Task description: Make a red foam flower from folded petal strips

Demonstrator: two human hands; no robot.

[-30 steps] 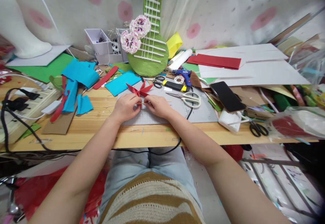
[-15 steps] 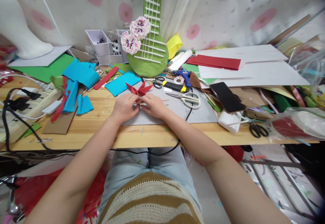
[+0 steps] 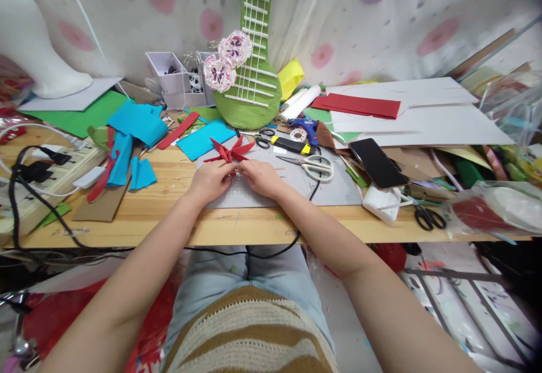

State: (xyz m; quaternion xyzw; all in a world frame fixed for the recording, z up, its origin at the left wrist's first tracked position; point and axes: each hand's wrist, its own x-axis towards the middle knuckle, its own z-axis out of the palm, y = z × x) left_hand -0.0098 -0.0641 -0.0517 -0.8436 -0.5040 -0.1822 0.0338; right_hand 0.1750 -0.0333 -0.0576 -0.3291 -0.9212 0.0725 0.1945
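A red star-shaped paper flower (image 3: 229, 150) with pointed petals is held low over the grey cutting mat (image 3: 262, 195). My left hand (image 3: 213, 180) pinches its near side from the left. From the right, my right hand (image 3: 259, 176) closes its fingers on the same flower, the fingertips of both hands almost meeting. A thin wooden stick (image 3: 278, 169) shows just beyond my right hand; whether I hold it cannot be made out. Right of the hands lie scissors with pale handles (image 3: 319, 168) and a yellow-black utility knife (image 3: 292, 145).
A green guitar-shaped craft (image 3: 249, 102) stands behind the mat. Blue crepe paper (image 3: 138, 122) and a power strip (image 3: 46, 184) lie left. A blue glue gun (image 3: 305, 127), a phone (image 3: 376, 163), red paper (image 3: 358, 105) and black scissors (image 3: 429, 217) lie right. A black cable (image 3: 254, 256) hangs along the table's front edge.
The red flower has turned and more of its petals show between my hands. Both hands have shifted slightly, still gripping it. The whole view has moved a little.
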